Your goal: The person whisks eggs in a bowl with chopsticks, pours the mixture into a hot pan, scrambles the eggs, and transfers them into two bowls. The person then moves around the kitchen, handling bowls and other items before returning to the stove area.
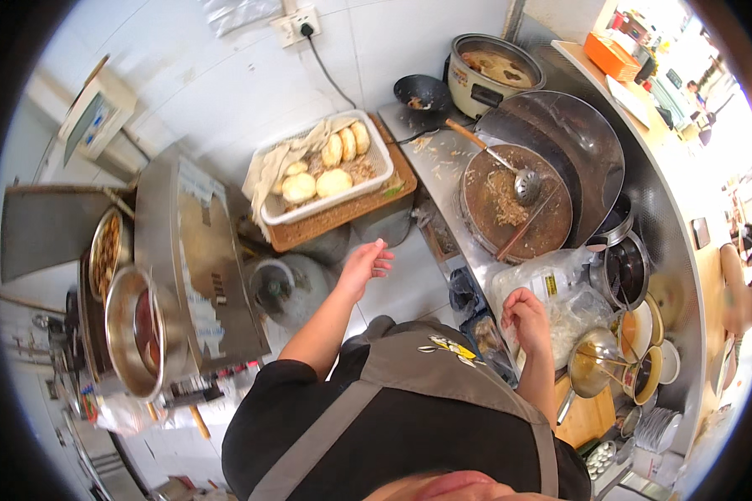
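Note:
My left hand (366, 268) is raised over the tiled floor, with its fingers spread and nothing in it. Beyond it a white plastic basket (390, 168) of round flatbreads (334, 182), partly covered by a beige cloth (288, 156), rests on a brown board. My right hand (524, 316) hovers with loosely curled, empty fingers by the clear plastic bags (576, 313) on the steel counter. Farther up the counter, a round chopping block (476, 188) carries chopped food scraps (507, 203), a slotted metal ladle (527, 186) with a wooden handle and a cleaver-like or stick-like tool (520, 235).
An electric cooker (464, 84) of broth, a small black pan (421, 92) and a large dark round lid or pan (592, 144) stand at the back. Several pots and bowls (636, 325) line the right side. At left are a steel cabinet (156, 219), a steel basin (116, 351) and a gas cylinder (307, 294).

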A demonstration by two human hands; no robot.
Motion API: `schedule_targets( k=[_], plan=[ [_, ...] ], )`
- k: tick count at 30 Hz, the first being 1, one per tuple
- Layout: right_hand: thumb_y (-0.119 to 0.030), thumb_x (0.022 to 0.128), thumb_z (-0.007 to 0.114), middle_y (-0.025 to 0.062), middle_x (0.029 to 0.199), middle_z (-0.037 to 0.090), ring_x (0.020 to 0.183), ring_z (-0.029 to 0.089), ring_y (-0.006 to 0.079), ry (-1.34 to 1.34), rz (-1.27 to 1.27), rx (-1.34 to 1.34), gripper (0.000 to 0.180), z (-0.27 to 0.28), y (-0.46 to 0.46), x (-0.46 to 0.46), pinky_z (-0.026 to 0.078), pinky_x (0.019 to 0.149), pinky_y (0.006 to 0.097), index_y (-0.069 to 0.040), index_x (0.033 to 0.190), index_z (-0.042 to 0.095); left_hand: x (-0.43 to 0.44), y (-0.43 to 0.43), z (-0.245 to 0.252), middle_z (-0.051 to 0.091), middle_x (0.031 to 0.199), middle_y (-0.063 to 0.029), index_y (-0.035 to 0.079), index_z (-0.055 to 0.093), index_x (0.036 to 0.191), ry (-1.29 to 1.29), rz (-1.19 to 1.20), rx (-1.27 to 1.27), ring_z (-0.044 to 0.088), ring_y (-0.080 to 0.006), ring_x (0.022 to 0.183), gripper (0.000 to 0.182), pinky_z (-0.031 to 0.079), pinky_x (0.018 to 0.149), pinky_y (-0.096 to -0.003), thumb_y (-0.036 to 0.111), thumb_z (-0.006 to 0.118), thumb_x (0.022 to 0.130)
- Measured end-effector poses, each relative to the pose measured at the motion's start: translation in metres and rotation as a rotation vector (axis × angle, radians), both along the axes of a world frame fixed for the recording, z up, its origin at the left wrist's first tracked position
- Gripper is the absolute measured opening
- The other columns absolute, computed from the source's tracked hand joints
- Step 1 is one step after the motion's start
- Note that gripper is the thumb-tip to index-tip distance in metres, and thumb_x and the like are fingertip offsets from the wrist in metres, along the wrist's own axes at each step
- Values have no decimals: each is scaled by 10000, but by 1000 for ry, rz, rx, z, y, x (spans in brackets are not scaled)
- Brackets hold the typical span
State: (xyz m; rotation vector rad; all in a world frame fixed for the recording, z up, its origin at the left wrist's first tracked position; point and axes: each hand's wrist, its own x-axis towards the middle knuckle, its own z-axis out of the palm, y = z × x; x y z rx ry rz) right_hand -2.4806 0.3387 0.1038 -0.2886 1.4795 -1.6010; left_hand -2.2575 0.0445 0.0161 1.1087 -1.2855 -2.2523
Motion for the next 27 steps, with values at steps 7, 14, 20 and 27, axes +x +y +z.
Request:
schedule_targets(
  k=[7, 14, 20, 27],
  plan=[
    [33, 876, 463, 23, 667, 510, 496, 437, 98, -17, 71, 10, 111, -24, -72, -33, 380, 436, 246, -50, 913, 527, -92, -90, 8, 683, 1081, -99, 19, 560, 1204, 73, 6, 42, 640, -130, 826, 476, 515, 719, -283, 438, 524, 980],
    [-69, 924, 608, -24, 663, 550, 511, 461, 43, 224, 127, 126, 142, 0, -149, -86, 369, 455, 216, -22, 1057, 603, -205, -228, 4, 659, 883, -38, 26, 652, 984, 3, -133, -79, 636, -134, 798, 377, 513, 646, -286, 385, 537, 974],
    [-65, 927, 594, 0, 671, 563, 540, 499, 67, 89, -202, 299, 130, -4, -185, -100, 415, 492, 226, 4, 1034, 622, -391, -391, 4, 654, 1142, -115, 26, 591, 1150, -16, -181, -142, 654, -180, 788, 483, 474, 637, -324, 464, 499, 969],
    [-39, 925, 572, 16, 663, 556, 546, 508, 93, -13, -497, 312, 132, 5, -213, -80, 446, 506, 245, 28, 1033, 609, -557, -456, -22, 570, 1053, -107, 8, 482, 1245, -146, -140, -89, 653, -194, 642, 610, 497, 509, -323, 552, 429, 973]
  ],
)
